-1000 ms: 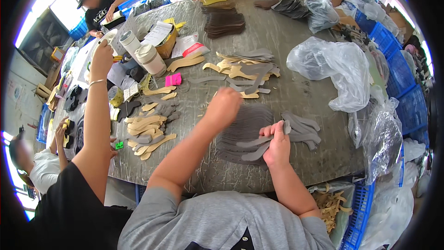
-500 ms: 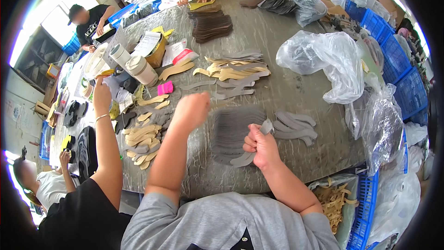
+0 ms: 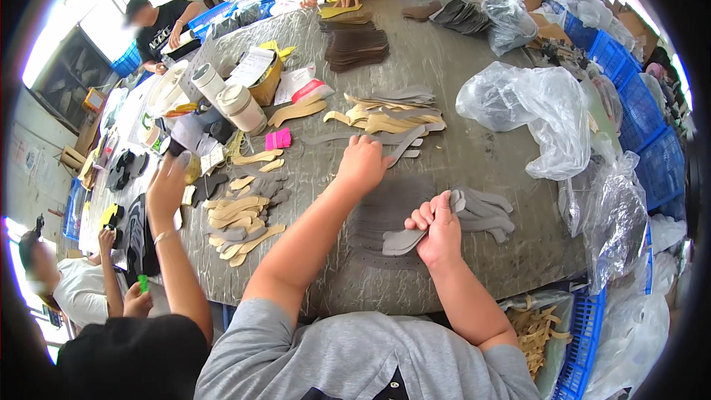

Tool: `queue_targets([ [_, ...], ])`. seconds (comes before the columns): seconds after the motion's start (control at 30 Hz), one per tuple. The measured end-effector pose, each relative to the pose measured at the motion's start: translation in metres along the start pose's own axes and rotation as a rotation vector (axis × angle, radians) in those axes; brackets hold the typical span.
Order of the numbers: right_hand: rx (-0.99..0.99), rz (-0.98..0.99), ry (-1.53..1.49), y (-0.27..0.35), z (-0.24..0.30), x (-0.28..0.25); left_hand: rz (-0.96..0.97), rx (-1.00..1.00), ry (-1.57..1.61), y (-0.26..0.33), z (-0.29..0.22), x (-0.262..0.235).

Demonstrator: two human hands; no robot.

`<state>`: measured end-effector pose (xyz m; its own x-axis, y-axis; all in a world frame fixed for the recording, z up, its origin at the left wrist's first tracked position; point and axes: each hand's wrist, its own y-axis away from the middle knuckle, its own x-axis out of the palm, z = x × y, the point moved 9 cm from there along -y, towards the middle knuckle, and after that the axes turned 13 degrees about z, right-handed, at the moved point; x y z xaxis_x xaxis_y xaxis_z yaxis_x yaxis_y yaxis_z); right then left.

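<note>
My left hand point(image 3: 362, 165) reaches over the far edge of a neat stack of dark grey pieces point(image 3: 385, 204). Its fingers are closed on the near end of a grey curved strip point(image 3: 405, 150), which slants up toward a mixed pile of beige and grey strips point(image 3: 385, 112). Over the stack's near right part, my right hand point(image 3: 438, 235) is a closed fist around a lighter grey curved piece point(image 3: 401, 243); one end sticks out leftward and a bit shows above the thumb. Several loose grey strips point(image 3: 485, 213) lie just right of that hand.
Beige and grey pieces point(image 3: 241, 215) lie left of my left forearm, near a pink bundle point(image 3: 278, 138) and a lidded cup point(image 3: 241, 109). Plastic bags point(image 3: 529, 107) cover the right side. A co-worker's arm point(image 3: 178, 267) reaches in at left; others work around the table.
My left hand has moved right and taken hold of a grey strip. My right hand has shifted slightly, still gripping its piece. The co-worker's arm at left has drawn back.
</note>
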<state>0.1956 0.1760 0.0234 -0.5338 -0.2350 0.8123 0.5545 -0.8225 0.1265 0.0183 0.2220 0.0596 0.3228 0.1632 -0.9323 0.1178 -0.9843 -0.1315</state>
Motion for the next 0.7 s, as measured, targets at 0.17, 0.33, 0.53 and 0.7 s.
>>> queue_targets([
  [0.17, 0.145, 0.089, -0.017, -0.008, -0.003, -0.004, 0.239, -0.112, -0.042, -0.026, 0.023, 0.040],
  [0.33, 0.301, 0.108, 0.038, -0.017, -0.012, -0.012, 0.356, -0.072, 0.321, -0.011, 0.033, 0.021],
  [0.53, 0.128, 0.159, 0.010, -0.018, -0.025, 0.015, 0.348, -0.230, 1.062, 0.074, -0.007, -0.018],
  [0.7, 0.102, 0.062, 0.188, 0.003, -0.041, 0.018, 0.450, -0.324, 1.259, 0.133, -0.013, 0.005],
])
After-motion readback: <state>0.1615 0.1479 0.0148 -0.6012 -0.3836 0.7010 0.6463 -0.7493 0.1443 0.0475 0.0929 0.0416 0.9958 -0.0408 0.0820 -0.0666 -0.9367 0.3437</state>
